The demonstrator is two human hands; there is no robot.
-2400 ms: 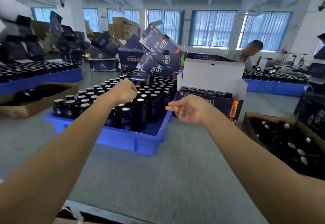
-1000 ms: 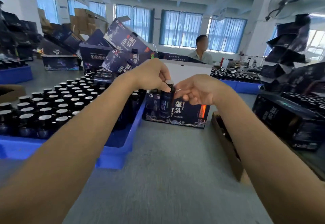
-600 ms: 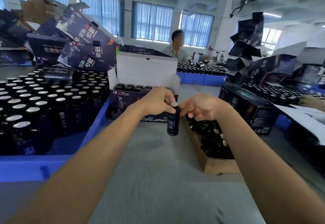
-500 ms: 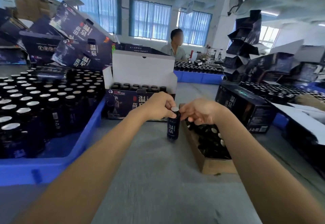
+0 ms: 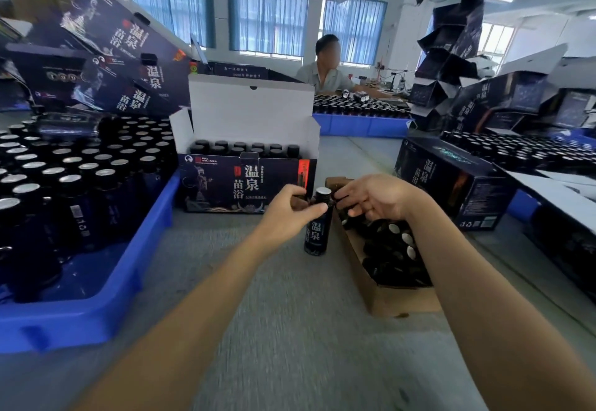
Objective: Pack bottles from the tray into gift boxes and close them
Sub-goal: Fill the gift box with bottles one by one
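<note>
- The left grip is closed round the shoulder of a small dark glass bottle with a silver cap. The thumb lies across the front just under the cap and the other fingers wrap round the back.
- The bottle's long axis stands nearly vertical, with the cap up and the top leaning slightly towards the right grip. The printed label faces the camera. Its base is at the grey surface below the left grip; whether it rests there or hangs just above cannot be told.
- The right grip is narrow, its fingers loosely bent with nothing seen between them. Its fingertips are just beside the bottle's cap; contact cannot be told.
- Directly beyond the left grip stands a dark blue printed cardboard gift box. Its white lid flap is raised, and rows of black bottle tops show inside.
- Under the right grip and its forearm lies a shallow brown cardboard tray holding dark bottles on their sides.
- Well to the outer side of the left grip sits a blue plastic tray packed with upright dark bottles.
- Beyond the right grip, on its outer side, a closed dark printed box sits on the surface.
</note>
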